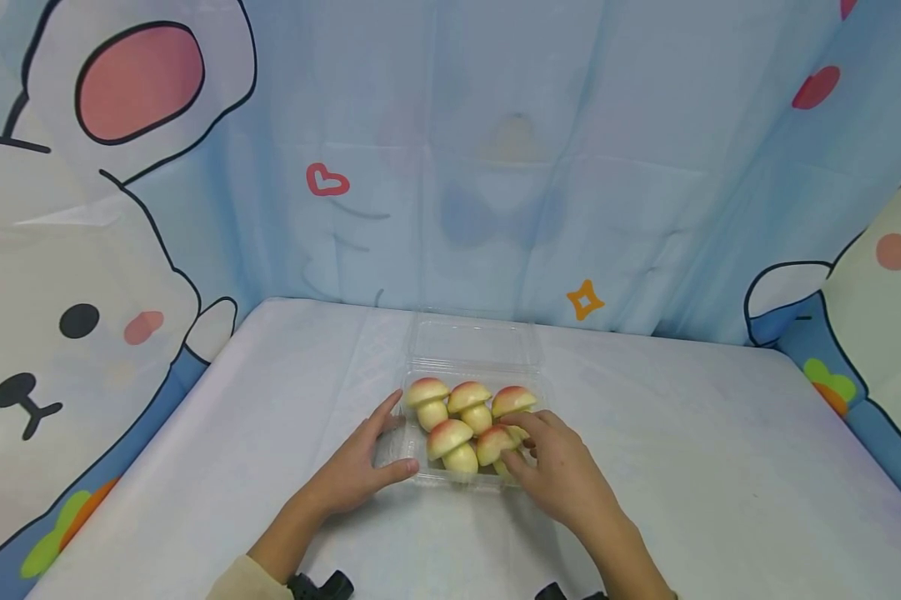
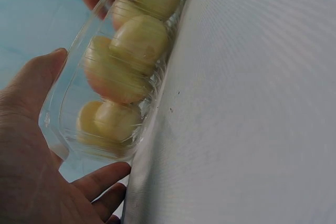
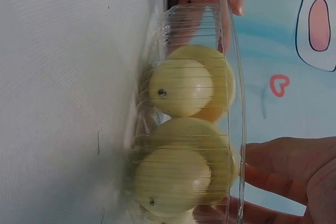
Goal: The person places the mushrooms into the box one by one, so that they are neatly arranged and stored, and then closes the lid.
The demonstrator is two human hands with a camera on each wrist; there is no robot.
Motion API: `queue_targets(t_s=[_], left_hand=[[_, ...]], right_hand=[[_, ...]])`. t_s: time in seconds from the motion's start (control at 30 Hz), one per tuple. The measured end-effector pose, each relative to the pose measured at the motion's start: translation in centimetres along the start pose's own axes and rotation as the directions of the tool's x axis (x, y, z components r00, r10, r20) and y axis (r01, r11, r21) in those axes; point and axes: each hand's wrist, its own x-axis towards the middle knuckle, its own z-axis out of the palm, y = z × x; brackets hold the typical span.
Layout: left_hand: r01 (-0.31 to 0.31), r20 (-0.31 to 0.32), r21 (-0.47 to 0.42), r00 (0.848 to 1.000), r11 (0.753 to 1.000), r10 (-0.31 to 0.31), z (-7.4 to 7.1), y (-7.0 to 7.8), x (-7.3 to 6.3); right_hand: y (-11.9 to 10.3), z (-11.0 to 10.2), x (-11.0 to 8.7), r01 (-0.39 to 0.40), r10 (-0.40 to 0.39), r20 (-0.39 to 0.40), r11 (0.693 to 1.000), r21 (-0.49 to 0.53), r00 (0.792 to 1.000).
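A clear plastic clamshell box (image 1: 438,479) holds several mushroom-shaped pieces, with pale yellow stems and rounded yellow caps blushed red. My left hand (image 1: 360,467) rests against the box's left end, fingers extended along the side and thumb at the near corner. At the other end, my right hand (image 1: 566,471) reaches in over the rim and pinches the front-right mushroom-shaped piece (image 1: 493,445), partly covering it. Another such piece (image 1: 451,439) lies to its left. Through the ribbed wall in the right wrist view, a stem (image 3: 181,87) shows a small dark spot on its base.
The box's transparent lid (image 1: 473,343) lies folded back at the far side. A white cloth (image 1: 720,467) covers the table. Behind the table hangs a blue cartoon-printed curtain (image 1: 390,108). Dark wrist-camera mounts (image 1: 322,586) show at the bottom edge.
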Motion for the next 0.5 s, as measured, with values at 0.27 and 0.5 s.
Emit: queue_targets(t_s=[0.27, 0.5], left_hand=[[-0.004, 0.001, 0.0, 1.0, 1.0, 0.004, -0.01, 0.1, -0.03], [-0.007, 0.004, 0.005, 1.0, 1.0, 0.007, -0.04, 0.03, -0.06]], right_hand=[[0.03, -0.31, -0.17, -0.005, 0.005, -0.048, 1.0, 0.001, 0.999], [0.32, -0.28, 0.07, -0.015, 0.013, -0.125, 1.0, -0.015, 0.992]])
